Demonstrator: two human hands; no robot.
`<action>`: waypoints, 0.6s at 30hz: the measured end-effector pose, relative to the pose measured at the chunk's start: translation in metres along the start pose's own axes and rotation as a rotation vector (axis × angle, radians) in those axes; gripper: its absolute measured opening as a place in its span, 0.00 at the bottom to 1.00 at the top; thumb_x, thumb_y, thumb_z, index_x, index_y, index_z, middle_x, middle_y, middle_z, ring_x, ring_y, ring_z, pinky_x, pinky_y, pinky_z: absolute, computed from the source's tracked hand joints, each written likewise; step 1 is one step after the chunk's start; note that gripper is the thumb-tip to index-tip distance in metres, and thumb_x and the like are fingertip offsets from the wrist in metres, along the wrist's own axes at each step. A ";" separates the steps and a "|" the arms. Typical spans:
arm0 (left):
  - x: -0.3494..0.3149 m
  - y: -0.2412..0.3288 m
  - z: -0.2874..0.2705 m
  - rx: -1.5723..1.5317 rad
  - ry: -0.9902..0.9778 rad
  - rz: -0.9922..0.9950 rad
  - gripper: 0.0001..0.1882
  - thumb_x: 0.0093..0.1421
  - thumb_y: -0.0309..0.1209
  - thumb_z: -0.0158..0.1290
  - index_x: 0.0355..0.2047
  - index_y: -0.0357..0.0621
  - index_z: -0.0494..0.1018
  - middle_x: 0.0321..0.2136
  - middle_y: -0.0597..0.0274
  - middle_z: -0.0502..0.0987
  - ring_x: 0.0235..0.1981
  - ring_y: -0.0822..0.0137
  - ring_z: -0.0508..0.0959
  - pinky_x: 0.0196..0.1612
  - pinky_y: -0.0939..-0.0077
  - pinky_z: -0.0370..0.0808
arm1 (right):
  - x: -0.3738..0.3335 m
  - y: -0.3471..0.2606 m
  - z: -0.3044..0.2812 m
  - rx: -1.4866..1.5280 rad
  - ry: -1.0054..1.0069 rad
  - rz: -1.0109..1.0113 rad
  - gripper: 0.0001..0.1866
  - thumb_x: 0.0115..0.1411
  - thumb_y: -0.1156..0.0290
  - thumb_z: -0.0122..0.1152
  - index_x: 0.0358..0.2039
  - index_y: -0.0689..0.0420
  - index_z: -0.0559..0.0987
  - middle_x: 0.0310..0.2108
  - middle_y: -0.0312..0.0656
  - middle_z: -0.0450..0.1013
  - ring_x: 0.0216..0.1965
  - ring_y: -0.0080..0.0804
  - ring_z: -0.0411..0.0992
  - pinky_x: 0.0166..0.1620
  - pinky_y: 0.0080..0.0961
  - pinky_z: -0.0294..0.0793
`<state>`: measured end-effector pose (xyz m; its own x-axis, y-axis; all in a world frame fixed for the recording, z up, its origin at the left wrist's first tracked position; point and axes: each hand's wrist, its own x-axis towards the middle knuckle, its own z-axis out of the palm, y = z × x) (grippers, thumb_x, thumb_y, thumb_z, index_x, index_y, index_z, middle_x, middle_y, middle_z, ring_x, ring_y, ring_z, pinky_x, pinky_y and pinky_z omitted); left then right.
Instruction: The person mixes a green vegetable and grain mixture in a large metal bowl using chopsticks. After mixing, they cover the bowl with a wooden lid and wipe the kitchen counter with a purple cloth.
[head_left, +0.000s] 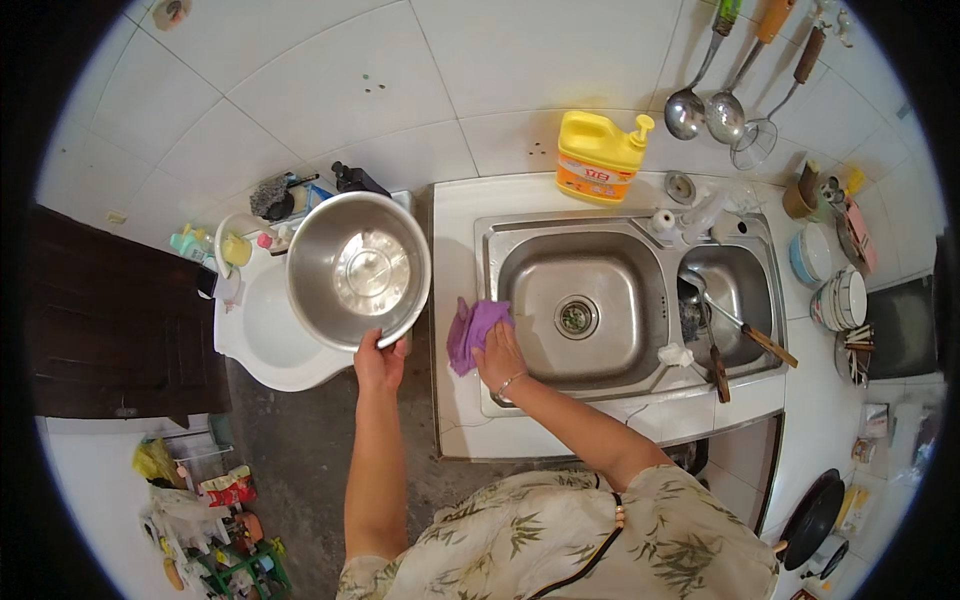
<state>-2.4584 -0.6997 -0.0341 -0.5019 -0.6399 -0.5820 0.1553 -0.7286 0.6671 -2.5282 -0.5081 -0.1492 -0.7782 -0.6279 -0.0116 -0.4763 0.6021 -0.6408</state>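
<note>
My left hand is closed on the near rim of a round stainless steel basin. I hold the basin tilted, its inside facing up, in front of the white washbasin and partly hiding it. On the white counter, just left of the double steel sink, lies a crumpled purple cloth. My right hand presses on that cloth and grips it, its fingertips partly hidden in the folds.
Behind the sink stands a yellow pump jug. Ladles lie in the smaller bowl, handles over its near edge. Stacked bowls stand at the right. Ladles and a strainer hang on the tiled wall. A black pan sits lower right.
</note>
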 end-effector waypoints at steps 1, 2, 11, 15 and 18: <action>-0.003 0.003 -0.005 -0.032 0.026 -0.005 0.08 0.56 0.27 0.45 0.35 0.38 0.67 0.30 0.59 0.73 0.26 0.66 0.75 0.22 0.82 0.74 | 0.015 0.006 0.008 0.008 0.039 -0.005 0.31 0.59 0.60 0.45 0.51 0.77 0.59 0.54 0.67 0.53 0.58 0.59 0.49 0.62 0.42 0.45; -0.005 0.004 -0.009 -0.067 0.050 -0.019 0.07 0.56 0.27 0.45 0.35 0.38 0.67 0.29 0.59 0.73 0.26 0.66 0.75 0.21 0.82 0.74 | 0.030 0.008 0.007 0.003 0.068 -0.003 0.31 0.59 0.60 0.45 0.51 0.76 0.59 0.55 0.67 0.54 0.58 0.59 0.49 0.62 0.41 0.45; -0.014 -0.022 -0.031 -0.223 0.045 -0.130 0.09 0.54 0.25 0.46 0.35 0.34 0.67 0.29 0.52 0.75 0.25 0.65 0.74 0.23 0.82 0.76 | 0.150 0.064 -0.039 -0.372 0.020 -0.186 0.23 0.59 0.63 0.43 0.51 0.64 0.66 0.56 0.50 0.59 0.59 0.43 0.54 0.62 0.36 0.46; -0.011 -0.024 -0.025 -0.205 0.073 -0.145 0.08 0.54 0.25 0.46 0.34 0.36 0.67 0.29 0.53 0.74 0.25 0.65 0.74 0.23 0.82 0.75 | 0.153 0.104 -0.057 -0.326 0.083 -0.309 0.21 0.58 0.70 0.40 0.51 0.63 0.67 0.54 0.49 0.62 0.57 0.42 0.57 0.61 0.35 0.51; -0.008 -0.025 -0.028 -0.203 0.086 -0.132 0.07 0.53 0.25 0.46 0.33 0.37 0.67 0.29 0.55 0.74 0.25 0.65 0.74 0.23 0.81 0.75 | 0.138 0.155 -0.069 -0.185 0.314 0.003 0.20 0.57 0.71 0.43 0.49 0.62 0.69 0.50 0.52 0.65 0.54 0.45 0.60 0.59 0.36 0.55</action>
<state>-2.4339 -0.6834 -0.0588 -0.4564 -0.5481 -0.7009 0.2652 -0.8357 0.4808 -2.7374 -0.4675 -0.1975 -0.8540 -0.4611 0.2411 -0.5171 0.7009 -0.4912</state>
